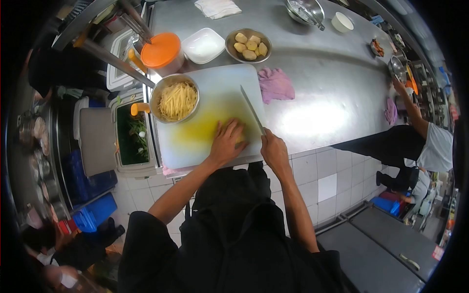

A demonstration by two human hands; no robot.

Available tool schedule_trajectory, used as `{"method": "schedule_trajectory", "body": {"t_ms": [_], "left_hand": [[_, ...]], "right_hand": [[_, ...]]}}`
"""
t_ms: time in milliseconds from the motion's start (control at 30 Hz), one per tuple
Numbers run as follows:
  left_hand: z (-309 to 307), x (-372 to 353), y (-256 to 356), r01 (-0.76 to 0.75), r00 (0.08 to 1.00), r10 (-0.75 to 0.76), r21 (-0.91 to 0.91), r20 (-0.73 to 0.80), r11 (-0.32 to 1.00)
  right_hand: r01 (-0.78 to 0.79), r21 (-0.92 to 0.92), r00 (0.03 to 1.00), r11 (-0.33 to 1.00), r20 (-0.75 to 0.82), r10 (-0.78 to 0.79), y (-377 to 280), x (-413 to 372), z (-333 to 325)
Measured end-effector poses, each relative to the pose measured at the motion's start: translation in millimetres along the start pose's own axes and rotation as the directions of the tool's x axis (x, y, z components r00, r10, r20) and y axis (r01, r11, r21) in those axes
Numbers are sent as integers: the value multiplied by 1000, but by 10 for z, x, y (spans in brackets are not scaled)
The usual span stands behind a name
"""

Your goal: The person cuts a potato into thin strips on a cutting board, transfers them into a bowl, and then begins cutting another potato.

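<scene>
My right hand (275,150) is wrapped round the handle of a kitchen knife (252,108), its blade pointing away over the right part of the white cutting board (224,80). Beside the blade, my left hand (227,141) presses its fingers down on a pale yellow piece of potato (240,142), mostly hidden under them. A wet yellow patch spreads over the board round that hand. At the board's left edge stands a steel bowl (154,100) heaped with thin potato strips (178,101). Behind the board, another metal bowl (234,54) holds several peeled potatoes (250,45).
An orange-lidded tub (161,50), a white dish (204,45) and a pink cloth (276,84) lie round the board. Left of the counter is an open bin (131,132) with scraps. Another person (437,146) reaches over the counter at the right.
</scene>
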State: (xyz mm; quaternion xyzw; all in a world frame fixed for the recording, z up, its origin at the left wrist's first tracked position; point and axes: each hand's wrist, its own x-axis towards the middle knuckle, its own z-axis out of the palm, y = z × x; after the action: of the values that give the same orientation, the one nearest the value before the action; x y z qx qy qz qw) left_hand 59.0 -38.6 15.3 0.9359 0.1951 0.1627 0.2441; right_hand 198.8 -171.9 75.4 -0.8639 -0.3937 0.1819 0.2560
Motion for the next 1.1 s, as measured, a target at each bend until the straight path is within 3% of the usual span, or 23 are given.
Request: {"method": "schedule_trajectory", "body": {"t_ms": [200, 600, 667, 767, 900, 967, 1100], "left_hand": [[178, -20, -138, -38, 996, 37, -8, -77, 999], [127, -4, -259, -61, 992, 32, -231, -125, 971], [86, 2, -213, 34, 992, -72, -334, -102, 942], [50, -17, -232, -32, 993, -3, -298, -117, 954], [-27, -33, -131, 19, 995, -50, -320, -89, 947], [-48, -25, -106, 65, 988, -81, -125, -129, 990], [43, -143, -200, 2, 999, -2, -6, -33, 1000]], "right_hand": [[-10, 7, 1000, 1000, 7, 10, 23, 9, 22], [4, 28, 1000, 1000, 3, -4, -4, 5, -13], [-8, 24, 1000, 1000, 8, 8, -14, 7, -21], [-9, 21, 1000, 1000, 20, 8, -36, 11, -41], [-7, 25, 1000, 1000, 26, 6, -33, 12, -39], [-1, 18, 1000, 1000, 19, 1, -21, 8, -28], [12, 24, 1000, 1000, 4, -12, -30, 4, -15]]}}
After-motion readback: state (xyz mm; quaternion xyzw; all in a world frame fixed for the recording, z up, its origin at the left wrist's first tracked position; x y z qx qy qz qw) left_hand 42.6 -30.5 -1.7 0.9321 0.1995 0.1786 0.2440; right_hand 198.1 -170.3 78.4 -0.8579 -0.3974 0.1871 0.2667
